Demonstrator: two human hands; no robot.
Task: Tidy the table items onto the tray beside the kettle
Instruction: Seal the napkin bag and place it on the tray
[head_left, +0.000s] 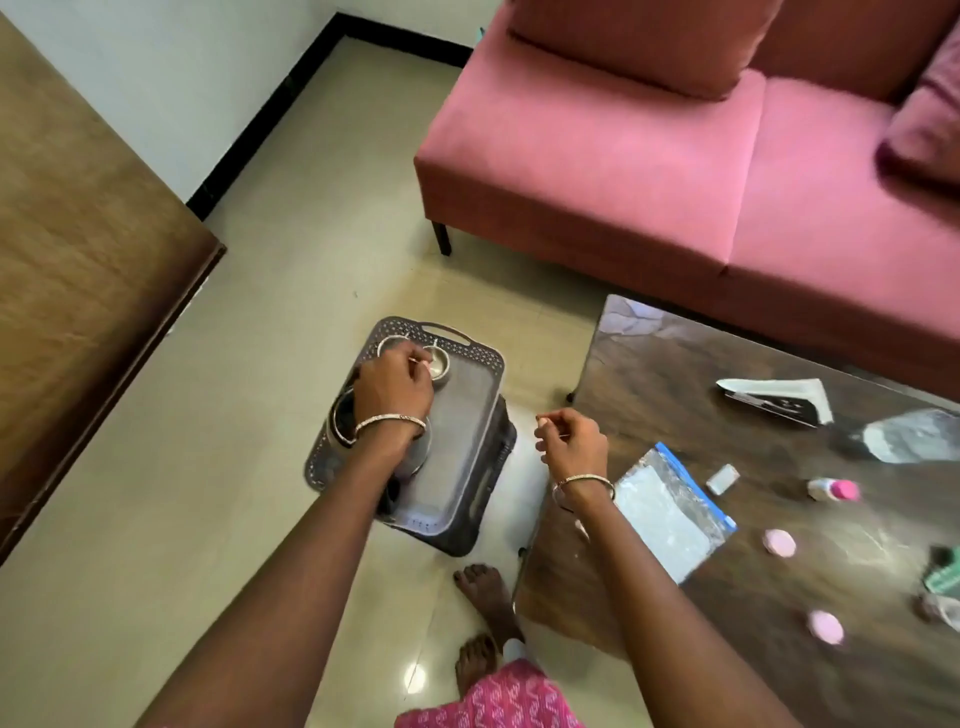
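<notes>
A grey perforated tray (470, 415) with handles rests on a dark stand on the floor, left of the table. Two small steel bowls (442, 367) stand at its far end. A steel kettle (340, 420) sits at the tray's left side, mostly hidden under my wrist. My left hand (395, 387) is over the tray by the bowls, fingers pinched on what looks like a thin spoon. My right hand (571, 441) hovers at the table's left edge with fingers curled, nothing clearly in it. On the table lie a zip bag (670, 514), a pink-capped bottle (832, 489) and two pink discs (779, 543).
The dark wooden table (675, 374) also holds a small white block (723, 479), a folded paper (779, 399), a clear plastic bag (914, 434) and a green item (945, 577). A pink sofa (675, 156) stands behind it. A wooden panel (78, 234) is at left. My feet (485, 597) are beside the stand.
</notes>
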